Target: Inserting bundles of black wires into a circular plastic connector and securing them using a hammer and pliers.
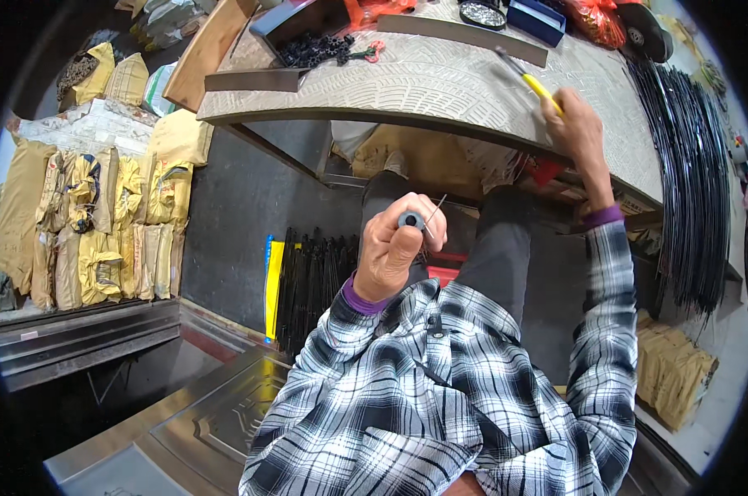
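Observation:
In front of my body my left hand (390, 252) is closed around a short grey tube (404, 217). Its round end with a dark hole faces up, close to the thumb. A thin metal rod (437, 211) sticks out beside the same fist; what it joins is hidden by the fingers. Over the right part of the table, my right hand (579, 131) grips a yellow-handled tool (538, 86). The tool's slim dark metal end points away and to the left, low over the tabletop. I cannot make out the kind of its tip.
On the patterned table (440, 83) lie black small parts (312, 51), red-handled pliers (372, 53), metal strips (465, 40) and a blue box (537, 21). Long black rods (692, 182) hang at the right. Wrapped yellow packages (101, 264) are stacked left; more black rods (316, 281) stand below.

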